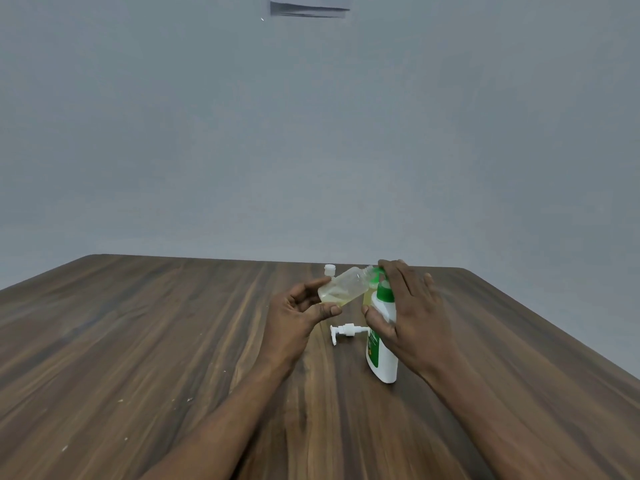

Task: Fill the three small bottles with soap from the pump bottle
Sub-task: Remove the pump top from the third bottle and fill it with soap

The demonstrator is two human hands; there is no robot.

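We see a small clear bottle [344, 285] held above the wooden table [145, 341], tipped over so that its open neck points up and to the right, toward the green top of the pump bottle [382, 336]; a shallow layer of pale yellow soap lies along its lower side. Our left hand [298, 315] is clamped on its base end, thumb beneath and fingertips [323, 281] on the far side. The neck of the small bottle meets or nearly meets the mouth of the pump bottle, though the right hand covers that spot and we cannot tell whether they touch. The pump bottle is white with a green label and green shoulder, lifted and leaning leftward, its base hanging low toward the tabletop. Our right hand [405, 313] is wrapped around its upper half, thumb on the near side and fingers over the top. The pump head [346, 332], white, with its tube, lies on its side on the table just below and between the two hands, apart from both bottles. Behind the small bottle a white cap [329, 270] of something upright shows, most of it hidden. Another yellowish shape sits between the small bottle and the pump bottle, too hidden to make out. Beyond the table stands a plain grey wall [311, 133], with a dark vent-like fixture [309, 8] at the top edge.
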